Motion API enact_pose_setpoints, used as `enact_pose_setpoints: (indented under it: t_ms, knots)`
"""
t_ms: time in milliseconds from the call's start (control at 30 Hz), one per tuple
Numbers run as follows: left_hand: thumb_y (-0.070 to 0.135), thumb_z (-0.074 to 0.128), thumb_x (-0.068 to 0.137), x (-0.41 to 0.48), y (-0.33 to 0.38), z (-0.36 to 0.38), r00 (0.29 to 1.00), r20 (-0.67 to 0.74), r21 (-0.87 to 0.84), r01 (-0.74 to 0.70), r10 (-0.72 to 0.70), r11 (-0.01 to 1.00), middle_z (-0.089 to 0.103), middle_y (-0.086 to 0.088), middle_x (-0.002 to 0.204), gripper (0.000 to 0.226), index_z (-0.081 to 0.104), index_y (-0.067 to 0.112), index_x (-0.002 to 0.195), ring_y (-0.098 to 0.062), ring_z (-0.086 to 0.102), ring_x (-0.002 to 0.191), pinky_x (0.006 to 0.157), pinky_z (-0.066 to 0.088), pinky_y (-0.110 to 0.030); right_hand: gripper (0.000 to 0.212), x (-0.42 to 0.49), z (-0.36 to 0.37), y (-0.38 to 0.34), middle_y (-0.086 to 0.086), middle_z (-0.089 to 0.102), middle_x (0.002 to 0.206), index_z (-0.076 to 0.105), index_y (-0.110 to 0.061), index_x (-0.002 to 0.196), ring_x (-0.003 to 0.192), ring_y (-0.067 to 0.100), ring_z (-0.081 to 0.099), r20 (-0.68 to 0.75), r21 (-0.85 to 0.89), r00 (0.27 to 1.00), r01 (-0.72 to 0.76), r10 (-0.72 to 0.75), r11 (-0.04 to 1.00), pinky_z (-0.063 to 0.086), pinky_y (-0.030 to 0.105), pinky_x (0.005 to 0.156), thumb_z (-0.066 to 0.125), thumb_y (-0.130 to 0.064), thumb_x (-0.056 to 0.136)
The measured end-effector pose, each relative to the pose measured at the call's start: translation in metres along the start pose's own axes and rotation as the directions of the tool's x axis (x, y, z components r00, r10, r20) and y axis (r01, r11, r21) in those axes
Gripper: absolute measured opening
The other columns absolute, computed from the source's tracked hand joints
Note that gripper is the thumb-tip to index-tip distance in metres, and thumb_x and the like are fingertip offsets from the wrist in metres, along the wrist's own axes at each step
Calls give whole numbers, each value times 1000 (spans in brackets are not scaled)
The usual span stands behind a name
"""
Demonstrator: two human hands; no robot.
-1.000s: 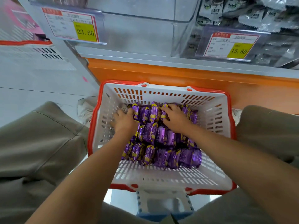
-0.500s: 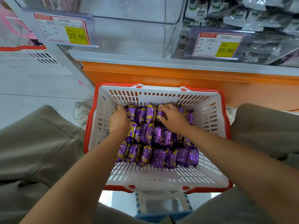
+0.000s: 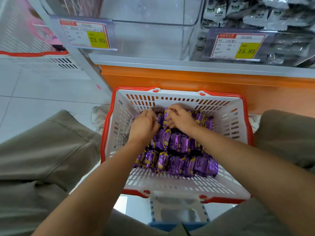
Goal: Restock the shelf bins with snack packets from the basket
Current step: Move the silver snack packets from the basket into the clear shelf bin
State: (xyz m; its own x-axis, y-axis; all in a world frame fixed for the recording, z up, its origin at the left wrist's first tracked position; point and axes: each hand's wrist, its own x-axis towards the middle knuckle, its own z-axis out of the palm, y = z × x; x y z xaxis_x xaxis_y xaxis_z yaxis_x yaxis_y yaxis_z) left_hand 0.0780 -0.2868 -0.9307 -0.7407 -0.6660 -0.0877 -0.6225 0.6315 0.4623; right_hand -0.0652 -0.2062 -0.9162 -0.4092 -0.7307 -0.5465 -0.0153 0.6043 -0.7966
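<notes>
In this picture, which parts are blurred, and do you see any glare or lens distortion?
Head view: the left hand and right hand are smeared by motion blur, so their grip is unclear. The purple snack packets carry bright foil highlights. The clear shelf bin looks hazy with reflections. The orange shelf base slants, probably from the wide lens. The 23.60 price tag stays readable.

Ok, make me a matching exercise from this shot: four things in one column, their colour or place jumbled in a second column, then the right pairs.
Column one:
1. snack packets
2. basket
3. 23.60 price tag
4. 15.80 price tag

Column two:
A. white walls with a red rim
B. on the front of the clear bin, upper left
C. purple with yellow, lying in the basket
D. in front of the black-and-white packs, upper right

Pairs: 1-C, 2-A, 3-B, 4-D.
</notes>
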Motion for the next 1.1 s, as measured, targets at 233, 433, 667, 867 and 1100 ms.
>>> enact_pose_setpoints:
  t_ms: [233,433,667,867,1100]
  knots:
    - [18,63,89,-24,17,-8,923,21,-80,-381,384,921,54,-6,87,12,57,7,89,-22,52,75,57,37,-30,21,-9,8,-10,21,60,114,58,-7,106,99,26,57,37,207,982,-189,186,960,51,50,94,53,-26,100]
    - [16,49,94,-23,-4,-5,949,172,238,222,-266,946,48,-15,126,34,48,5,126,-31,51,112,90,49,-41,44,-13,-11,0,12,49,129,35,-12,145,109,31,54,-86,12,981,-174,175,985,43,47,95,44,-25,103]
    - [21,58,85,-11,-33,5,895,375,716,-114,-241,689,39,-18,143,69,27,9,146,-34,29,135,103,34,-41,42,-14,-14,7,15,56,115,38,-11,143,83,26,51,-64,-101,996,-71,65,992,44,44,75,43,-24,103]
    - [23,59,84,3,-47,6,857,461,738,-225,-232,637,26,-22,150,81,14,7,150,-37,22,139,112,28,-46,40,-15,-15,10,0,44,73,36,-12,143,56,13,39,-15,-162,999,-40,38,986,31,24,50,42,-21,104]
    - [20,53,87,11,-47,5,857,455,767,-239,-242,595,37,-16,142,67,24,6,146,-34,29,133,110,24,-46,36,-10,-15,16,-1,42,68,42,-8,137,56,12,38,-35,-164,998,-57,52,985,29,25,51,44,-19,103]
